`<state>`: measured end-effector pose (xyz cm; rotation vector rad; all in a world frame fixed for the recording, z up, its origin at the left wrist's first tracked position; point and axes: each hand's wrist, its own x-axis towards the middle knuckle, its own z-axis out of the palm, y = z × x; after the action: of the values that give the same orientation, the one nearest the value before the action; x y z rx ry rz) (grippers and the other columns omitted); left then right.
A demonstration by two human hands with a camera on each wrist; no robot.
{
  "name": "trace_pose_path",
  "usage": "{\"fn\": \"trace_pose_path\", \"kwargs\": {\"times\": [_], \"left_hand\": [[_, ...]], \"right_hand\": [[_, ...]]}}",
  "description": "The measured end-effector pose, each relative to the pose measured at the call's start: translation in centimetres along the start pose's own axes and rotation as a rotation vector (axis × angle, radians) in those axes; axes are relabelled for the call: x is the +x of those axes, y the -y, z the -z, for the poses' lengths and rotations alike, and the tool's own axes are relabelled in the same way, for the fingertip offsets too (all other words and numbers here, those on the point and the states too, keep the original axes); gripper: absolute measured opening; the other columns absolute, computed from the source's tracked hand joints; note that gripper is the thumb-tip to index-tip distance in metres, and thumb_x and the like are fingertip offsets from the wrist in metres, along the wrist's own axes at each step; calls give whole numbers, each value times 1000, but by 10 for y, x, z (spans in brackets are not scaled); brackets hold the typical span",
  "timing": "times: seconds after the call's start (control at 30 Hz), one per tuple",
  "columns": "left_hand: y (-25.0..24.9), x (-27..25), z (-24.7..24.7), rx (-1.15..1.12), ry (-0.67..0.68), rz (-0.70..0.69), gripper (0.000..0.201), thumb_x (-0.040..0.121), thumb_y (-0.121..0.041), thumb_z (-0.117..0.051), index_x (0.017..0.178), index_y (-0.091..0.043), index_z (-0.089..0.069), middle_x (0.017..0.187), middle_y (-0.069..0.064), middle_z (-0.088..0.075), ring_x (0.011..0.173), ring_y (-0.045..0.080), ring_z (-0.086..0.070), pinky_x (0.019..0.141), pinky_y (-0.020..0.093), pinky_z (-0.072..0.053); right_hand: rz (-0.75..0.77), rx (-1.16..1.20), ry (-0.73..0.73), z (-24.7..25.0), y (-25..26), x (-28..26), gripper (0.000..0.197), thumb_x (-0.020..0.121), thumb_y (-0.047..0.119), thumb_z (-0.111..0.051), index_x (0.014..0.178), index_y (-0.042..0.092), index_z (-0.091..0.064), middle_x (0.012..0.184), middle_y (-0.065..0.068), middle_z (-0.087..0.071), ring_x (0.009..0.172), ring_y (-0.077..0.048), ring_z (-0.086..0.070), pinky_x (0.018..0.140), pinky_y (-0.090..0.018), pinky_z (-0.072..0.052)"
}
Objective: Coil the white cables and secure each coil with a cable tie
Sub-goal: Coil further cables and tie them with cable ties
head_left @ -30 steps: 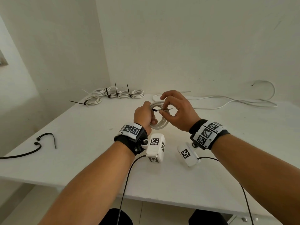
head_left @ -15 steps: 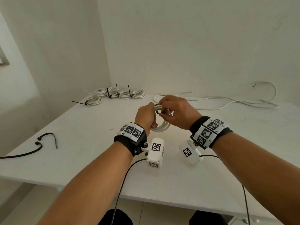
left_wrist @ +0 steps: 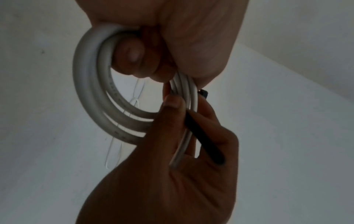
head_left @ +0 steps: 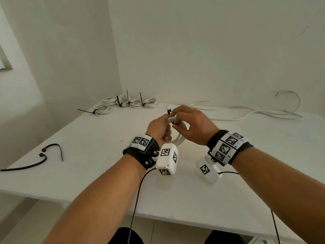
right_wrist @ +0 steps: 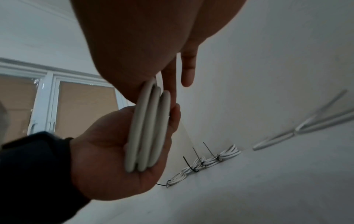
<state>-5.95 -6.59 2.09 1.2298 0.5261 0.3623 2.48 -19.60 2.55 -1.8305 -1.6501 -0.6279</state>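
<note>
Both hands up over mid bench [head_left: 88, 152], working one white cable coil [head_left: 179, 138]. Left hand [head_left: 159, 128] grips the coil on its left side, fingers [left_wrist: 132, 54] curled through the loop & round the strands; the coil has approx 3 turns, seen edge-on in the right wrist view [right_wrist: 147, 130], lying across the left palm. Right hand [head_left: 192, 125] is on the coil's top/right part, thumb & fingers pinching a black cable tie [left_wrist: 203, 139] against the strands. In the left wrist view the tie runs slanted along the coil under the right thumb; its head end pokes out just above the hands [head_left: 169, 111]. Can't tell if the tie is looped or locked yet. Coil is off the bench, held between the 2 hands, lower edge just above the left wrist camera.

Back left corner of bench: row of finished coils [head_left: 133, 103], each w/ a black tie, tails sticking up; one more tied coil [head_left: 103, 109] just in front-left of that row, tail pointing left. Back right: loose white cable [head_left: 246, 113] uncoiled along the wall, one end curling up the wall. Left edge of bench: spare black ties [head_left: 44, 157], bent, well apart from the hands. Both wrists carry black straps w/ marker tags & white cameras.
</note>
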Motion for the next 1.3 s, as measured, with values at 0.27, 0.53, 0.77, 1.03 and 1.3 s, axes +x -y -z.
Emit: {"fn": "trace_pose_path", "kwargs": {"times": [0.27,0.53,0.77,1.03,1.3], "left_hand": [[2,8,1,414,-94,-340,29,90,-17,-54,62,-11,-54,45,-6,-38,44,16,-33,51,27,-30],[6,6,-1,593,-17,-525,23,95,-13,-54,76,-23,-63,50,-14,-57,39,-2,-45,46,16,-31],[1,9,-2,550,87,-474,24,98,-17,-52,80,-17,-67,41,-14,-51,39,6,-32,43,20,-27],[0,21,-8,545,91,-479,21,101,-21,-52,92,-13,-70,41,-16,-52,39,5,-35,46,22,-28],[7,44,-4,358,-129,-452,19,92,-15,-60,84,-15,-77,47,-16,-57,42,-2,-47,53,22,-34]], "right_hand": [[-264,154,-194,3,4,-1,11,86,20,-74,79,11,-72,107,9,-69,82,3,-60,68,-9,-42],[-424,260,-78,7,8,8,7,84,13,-69,86,12,-75,71,12,-73,70,-9,-68,71,-28,-58],[-607,390,-208,1,-5,11,16,80,11,-70,67,4,-62,80,3,-76,74,-18,-72,71,-44,-60],[-687,361,-241,-4,-18,21,23,82,18,-70,68,3,-60,71,-16,-69,60,-24,-61,61,-39,-54],[-787,659,-200,-12,-30,31,24,91,23,-68,87,0,-67,95,-19,-72,75,-16,-59,65,-33,-50]]}}
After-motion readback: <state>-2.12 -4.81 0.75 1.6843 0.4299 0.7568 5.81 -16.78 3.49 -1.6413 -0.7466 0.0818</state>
